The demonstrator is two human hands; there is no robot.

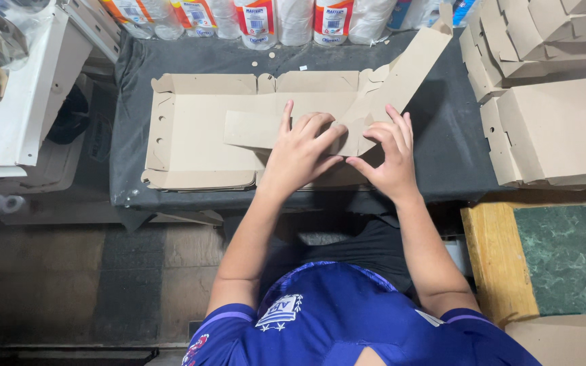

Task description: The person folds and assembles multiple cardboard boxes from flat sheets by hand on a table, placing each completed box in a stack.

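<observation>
A flat brown cardboard box blank (198,129) lies on top of a stack of similar blanks on a dark cloth-covered table (442,135). My left hand (300,152) presses down on a folded flap near the blank's middle. Beside it, my right hand (391,152) grips the fold where a long cardboard flap (408,64) rises up and away to the right. Both hands touch the cardboard, fingers bent over the crease.
Folded cardboard boxes (551,129) are piled at the right. Plastic-wrapped rolls and bottles (259,20) line the table's far edge. A white cabinet (22,102) stands at the left. A wooden-edged green surface (564,257) sits at the lower right.
</observation>
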